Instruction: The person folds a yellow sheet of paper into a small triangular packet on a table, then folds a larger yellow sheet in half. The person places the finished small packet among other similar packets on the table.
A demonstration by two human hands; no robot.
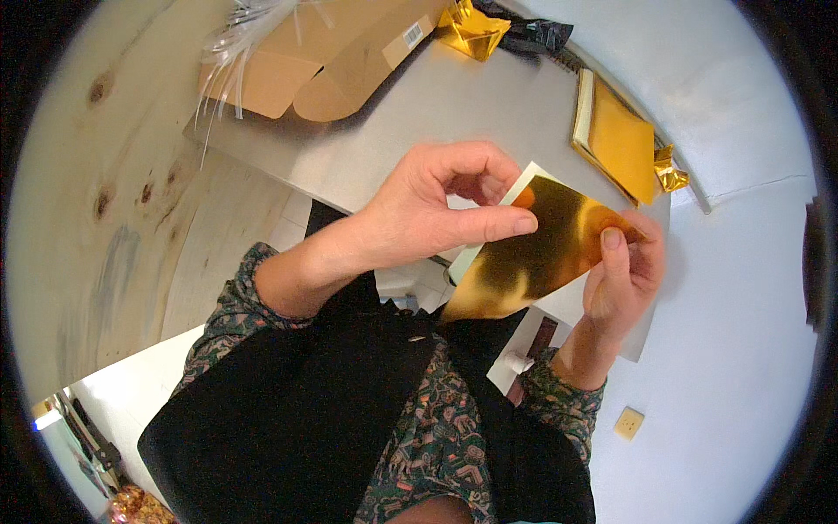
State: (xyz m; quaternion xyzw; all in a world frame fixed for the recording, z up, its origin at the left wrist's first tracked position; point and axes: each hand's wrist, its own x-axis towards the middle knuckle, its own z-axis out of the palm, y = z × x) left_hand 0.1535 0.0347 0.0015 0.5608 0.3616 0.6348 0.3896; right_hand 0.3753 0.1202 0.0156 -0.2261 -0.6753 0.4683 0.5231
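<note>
Between both hands I hold up a shiny gold foil sheet (pixel 524 262) with a pale edge strip showing along its left side. My left hand (pixel 436 196) pinches its upper left edge, thumb on the gold face and fingers behind. At the right edge my right hand (pixel 630 266) grips it, the thumb pressed on the front and the fingers partly hidden behind. The sheet hangs tilted over the near edge of a grey table (pixel 349 162), in front of my dark apron.
On the table lie an open cardboard box (pixel 349 65) with clear plastic strips (pixel 231 57), crumpled gold foil (pixel 472 33), black plastic (pixel 541 35) and a gold-faced stack of sheets (pixel 618 135). More crumpled gold foil (pixel 670 170) sits near the wall. A wooden panel (pixel 122 201) stands left.
</note>
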